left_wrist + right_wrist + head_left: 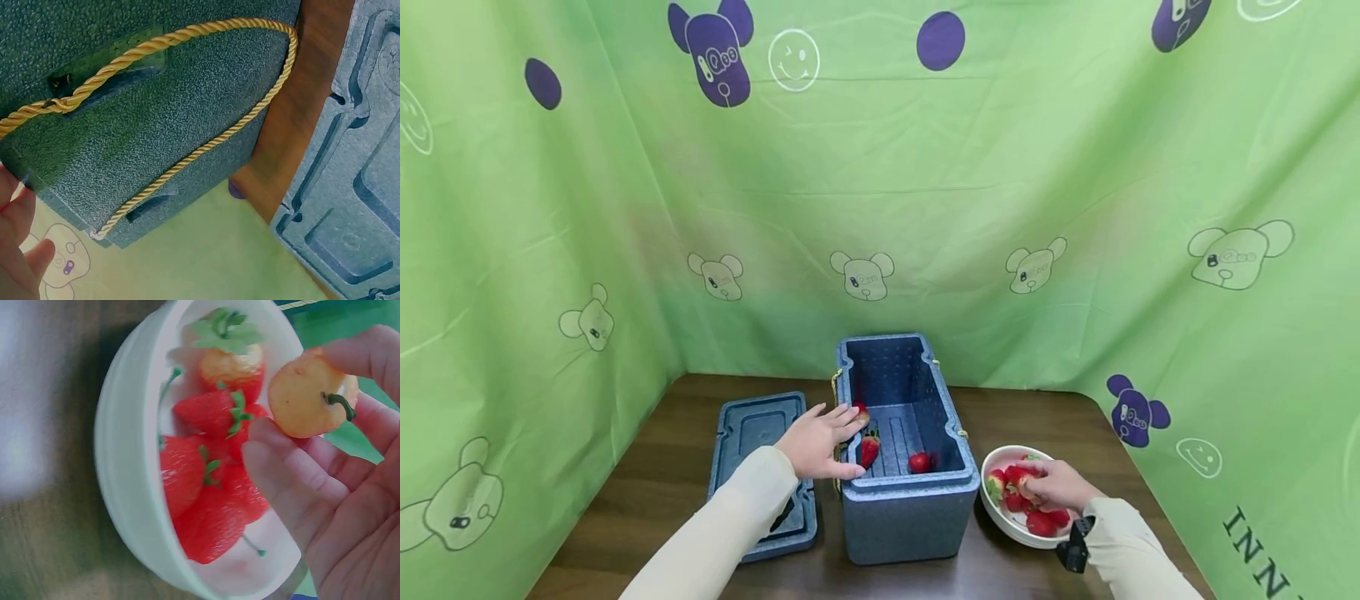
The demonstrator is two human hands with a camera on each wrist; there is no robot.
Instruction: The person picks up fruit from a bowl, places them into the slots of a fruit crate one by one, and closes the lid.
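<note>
My right hand (1060, 486) holds a strawberry (312, 394) between thumb and fingers over a white bowl (128, 456). This strawberry has a pale yellow top and a bare, curved green stem. Several red strawberries (209, 522), some with green leaves, lie in the bowl. To the bowl's left stands a lidless blue foam box (910, 521). My left hand (820, 442) rests on its left rim with fingers extended. Inside the box are a strawberry with leaves (869, 450), a round red fruit (920, 462) and another strawberry (861, 414) partly behind my left fingers.
The box's blue lid (760, 421) lies flat on the brown wooden table (632, 508), left of the box. A twisted yellow rope (206, 149) hangs along the box's left side. Green printed cloth (880, 167) encloses the table at the back and sides.
</note>
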